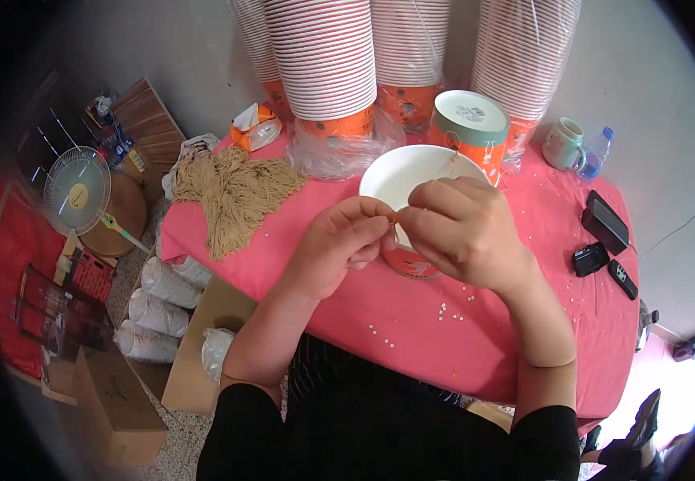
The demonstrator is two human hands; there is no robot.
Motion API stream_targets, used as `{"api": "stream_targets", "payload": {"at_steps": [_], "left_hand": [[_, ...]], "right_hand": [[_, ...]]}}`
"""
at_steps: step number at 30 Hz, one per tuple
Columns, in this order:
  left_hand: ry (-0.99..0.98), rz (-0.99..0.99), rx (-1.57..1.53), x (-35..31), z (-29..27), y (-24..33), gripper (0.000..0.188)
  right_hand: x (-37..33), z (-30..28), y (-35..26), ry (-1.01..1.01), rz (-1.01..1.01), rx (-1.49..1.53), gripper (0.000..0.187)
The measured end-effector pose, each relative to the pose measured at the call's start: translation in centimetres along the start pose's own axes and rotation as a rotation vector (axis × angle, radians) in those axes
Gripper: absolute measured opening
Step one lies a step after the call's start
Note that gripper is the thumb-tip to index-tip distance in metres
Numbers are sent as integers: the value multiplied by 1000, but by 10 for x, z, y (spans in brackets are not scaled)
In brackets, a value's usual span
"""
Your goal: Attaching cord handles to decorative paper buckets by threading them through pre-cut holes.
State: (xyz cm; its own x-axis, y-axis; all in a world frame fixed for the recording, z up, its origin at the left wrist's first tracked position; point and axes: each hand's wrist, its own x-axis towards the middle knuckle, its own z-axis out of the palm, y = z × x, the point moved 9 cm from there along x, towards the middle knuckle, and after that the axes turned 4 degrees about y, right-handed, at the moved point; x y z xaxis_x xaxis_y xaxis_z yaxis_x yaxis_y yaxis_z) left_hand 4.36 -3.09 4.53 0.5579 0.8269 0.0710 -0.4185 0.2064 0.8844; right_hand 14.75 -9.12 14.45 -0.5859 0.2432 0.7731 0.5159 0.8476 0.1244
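White discs (443,311) lie toward the near edge of the table (339,309). Beyond, the left hand (346,240) and right hand (464,228) pinch a thin piece (395,222) (too small to identify) by the bucket's (395,171) near rim; a slack grip could drop it, a bumped wrist tip the bucket, whose bottom is partly hidden. Nested bucket stacks (323,64) crowd the far edge.

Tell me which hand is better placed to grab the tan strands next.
Probably the left hand: it is nearer the tan strands, which lie on its side, while the right hand is farther across. It is pinched closed beside the right, so it would likely have to open first.
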Motion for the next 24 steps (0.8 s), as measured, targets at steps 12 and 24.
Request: {"api": "stream_targets", "payload": {"at_steps": [12, 24], "left_hand": [[92, 188, 394, -9, 1, 16, 12], [130, 241, 318, -12, -2, 7, 12]], "right_hand": [[1, -22, 21, 123, 182, 232, 12], [-1, 3, 18, 21, 222, 266, 9]]}}
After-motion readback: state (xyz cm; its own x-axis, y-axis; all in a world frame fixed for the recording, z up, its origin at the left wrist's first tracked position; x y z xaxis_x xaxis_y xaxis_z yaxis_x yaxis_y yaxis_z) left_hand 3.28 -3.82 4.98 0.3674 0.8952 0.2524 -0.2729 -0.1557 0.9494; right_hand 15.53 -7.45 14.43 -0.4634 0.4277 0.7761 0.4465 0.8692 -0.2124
